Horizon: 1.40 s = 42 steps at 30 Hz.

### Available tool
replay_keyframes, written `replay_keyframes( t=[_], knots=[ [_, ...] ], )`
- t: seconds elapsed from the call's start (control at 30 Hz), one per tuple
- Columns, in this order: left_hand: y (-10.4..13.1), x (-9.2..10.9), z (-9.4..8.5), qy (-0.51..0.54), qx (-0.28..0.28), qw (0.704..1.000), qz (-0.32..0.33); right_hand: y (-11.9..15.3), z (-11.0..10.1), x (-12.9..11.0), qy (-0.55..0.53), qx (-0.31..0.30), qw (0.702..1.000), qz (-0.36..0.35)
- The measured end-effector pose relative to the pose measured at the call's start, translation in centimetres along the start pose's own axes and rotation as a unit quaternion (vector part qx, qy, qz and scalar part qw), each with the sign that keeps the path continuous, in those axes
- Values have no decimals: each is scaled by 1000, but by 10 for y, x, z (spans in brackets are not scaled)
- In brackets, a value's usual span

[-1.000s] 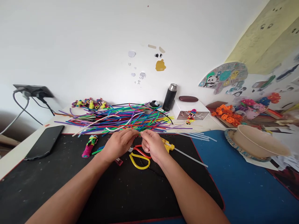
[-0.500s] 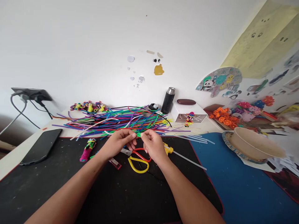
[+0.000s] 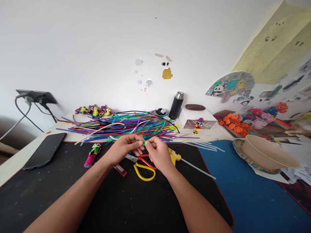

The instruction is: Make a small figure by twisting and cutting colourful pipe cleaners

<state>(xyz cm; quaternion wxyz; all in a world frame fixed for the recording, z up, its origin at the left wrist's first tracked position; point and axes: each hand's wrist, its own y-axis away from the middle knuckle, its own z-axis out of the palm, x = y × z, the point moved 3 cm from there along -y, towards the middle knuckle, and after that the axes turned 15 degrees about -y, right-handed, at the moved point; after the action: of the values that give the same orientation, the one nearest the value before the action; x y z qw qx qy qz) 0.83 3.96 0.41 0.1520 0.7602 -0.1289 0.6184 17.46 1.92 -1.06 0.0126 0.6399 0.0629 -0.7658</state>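
Between my two hands is a small green piece (image 3: 144,143), mostly hidden by the fingers. My left hand (image 3: 128,146) pinches it from one side, and the thumb and finger of my right hand (image 3: 156,149) close on it from the other. Beneath them on the black mat lie scissors with one red and one yellow handle (image 3: 145,171). A yellow glue gun (image 3: 174,156) with a long clear stick is just right of my right hand. Left of my left arm lies a pink and green pipe-cleaner figure (image 3: 92,156).
Behind the hands spreads a pile of coloured pipe cleaners (image 3: 126,126). A black phone (image 3: 45,151) lies at left. Farther back stand a dark bottle (image 3: 176,106) and a white box (image 3: 205,115). A beige bowl (image 3: 267,153) sits at right.
Both hands stay close together on the green piece, with small finger shifts; less of the green shows now. The whole view has shifted slightly.
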Motion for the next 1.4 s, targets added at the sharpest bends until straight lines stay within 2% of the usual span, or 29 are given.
replay_keyframes(
  t=[0.47, 0.73, 0.9, 1.0, 1.1, 1.27, 1.4],
  knots=[
    [3, 8, -2, -37, 19, 999, -15, 1, 3, -2, 112, -4, 992, -57],
    [1, 6, -5, -71, 42, 997, -12, -5, 3, 18, 96, -6, 995, -8],
    [-2, 5, -14, -33, 76, 997, 2, -7, -4, 0, 154, -42, 987, -5],
    [-3, 0, -22, -17, 113, 993, 17, -14, -19, -19, 254, -51, 966, -5],
    [-5, -6, -28, -1, 135, 990, 28, -26, -42, -32, 417, -26, 908, 18],
    [-6, -7, -29, 13, 138, 990, 32, -48, -70, -34, 501, 12, 865, 35],
    [-4, -1, -24, -5, 131, 991, 39, -62, -73, -26, 544, 14, 837, 66]
  ],
)
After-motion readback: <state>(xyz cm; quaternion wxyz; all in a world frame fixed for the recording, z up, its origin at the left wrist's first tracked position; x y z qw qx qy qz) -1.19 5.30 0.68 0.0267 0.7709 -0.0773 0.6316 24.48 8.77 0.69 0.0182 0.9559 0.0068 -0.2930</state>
